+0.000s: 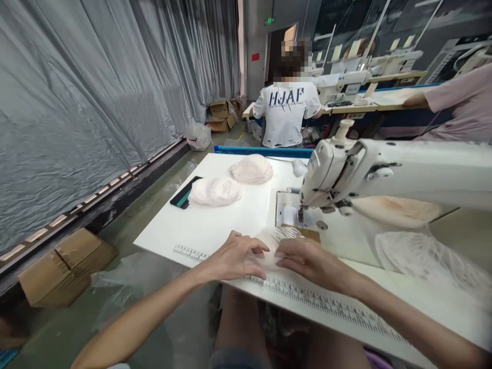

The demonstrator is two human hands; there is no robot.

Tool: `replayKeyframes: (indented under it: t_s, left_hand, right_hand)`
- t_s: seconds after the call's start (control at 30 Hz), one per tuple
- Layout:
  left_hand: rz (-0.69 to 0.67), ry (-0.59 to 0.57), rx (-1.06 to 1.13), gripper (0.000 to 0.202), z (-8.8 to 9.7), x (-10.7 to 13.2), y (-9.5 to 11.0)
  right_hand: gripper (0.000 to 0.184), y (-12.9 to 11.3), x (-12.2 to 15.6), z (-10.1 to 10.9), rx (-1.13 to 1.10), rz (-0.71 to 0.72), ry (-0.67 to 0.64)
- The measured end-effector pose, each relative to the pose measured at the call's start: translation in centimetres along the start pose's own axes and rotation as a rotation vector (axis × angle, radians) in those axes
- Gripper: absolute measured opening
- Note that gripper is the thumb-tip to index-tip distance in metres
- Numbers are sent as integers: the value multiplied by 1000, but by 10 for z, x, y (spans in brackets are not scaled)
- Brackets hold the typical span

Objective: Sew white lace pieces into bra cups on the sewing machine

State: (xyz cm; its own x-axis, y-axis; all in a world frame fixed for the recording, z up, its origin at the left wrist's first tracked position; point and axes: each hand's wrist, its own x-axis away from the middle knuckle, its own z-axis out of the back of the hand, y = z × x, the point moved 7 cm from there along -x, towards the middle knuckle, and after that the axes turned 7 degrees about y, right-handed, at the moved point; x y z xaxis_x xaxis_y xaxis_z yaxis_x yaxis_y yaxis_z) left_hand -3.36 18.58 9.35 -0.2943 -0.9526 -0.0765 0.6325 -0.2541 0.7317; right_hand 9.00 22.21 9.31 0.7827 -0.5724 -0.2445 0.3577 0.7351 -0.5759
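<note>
A piece of sheer white fabric (270, 260) with a lacy, striped patch lies on the sewing table in front of the machine's needle. My left hand (239, 256) is at its left edge, thumb and fingers curved and apart. On the right side of the fabric, my right hand (313, 259) has its fingers pressed together and bent over it, the thumb tucked below; the fingertips are partly hidden. Just beyond the hands is the white sewing machine (415, 164), with its presser foot (302, 212) over the plate.
Two pale, cup-shaped fabric pieces, a nearer one (215, 191) and a farther one (251, 169), rest on the table (165, 230). White lace (415, 251) lies at right. A cardboard box (65, 266) stands on the floor at left. A person in a white shirt (286, 113) sits ahead.
</note>
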Motion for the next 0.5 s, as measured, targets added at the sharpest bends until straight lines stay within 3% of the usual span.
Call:
replayKeyframes:
  t_s: [0.1, 0.2, 0.37, 0.5]
  left_hand:
    - [280, -162, 484, 36, -20, 23, 0]
    - [415, -228, 848, 35, -49, 42, 15]
    - [451, -262, 1089, 42, -88, 66, 35]
    - [440, -337, 1096, 46, -105, 68, 49]
  right_hand:
    - [29, -2, 31, 1, -483, -290, -180]
    - [33, -14, 62, 3, -772, -457, -215]
    - [47, -39, 108, -7, -975, -521, -183]
    - [47, -41, 137, -13, -981, -547, -122]
